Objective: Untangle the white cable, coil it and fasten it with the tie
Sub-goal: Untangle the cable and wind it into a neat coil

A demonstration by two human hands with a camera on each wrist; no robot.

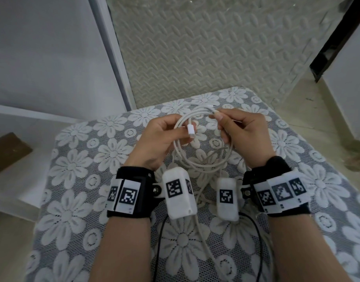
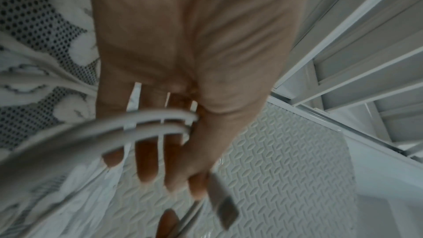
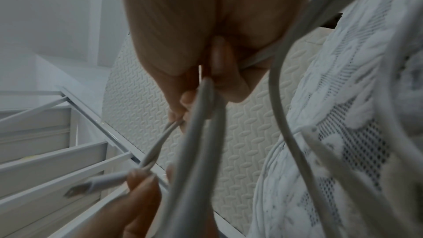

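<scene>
White cable [image 1: 197, 159] hangs coiled between both hands: left hand [image 1: 158, 139] pinches the loops beside one plug [image 1: 191, 130], right hand [image 1: 244, 135] pinches the other end, seemingly. Loosen either pinch and the loops spring apart. No tie visible.

surface [image 1: 77, 200]: a rounded-corner top under a grey mesh lace cover [image 1: 321, 180] with big white flowers
on it: part of the white cable [image 1: 199, 202] trails over the lace; thin black wires [image 1: 254, 226] cross it near the front edge
</scene>
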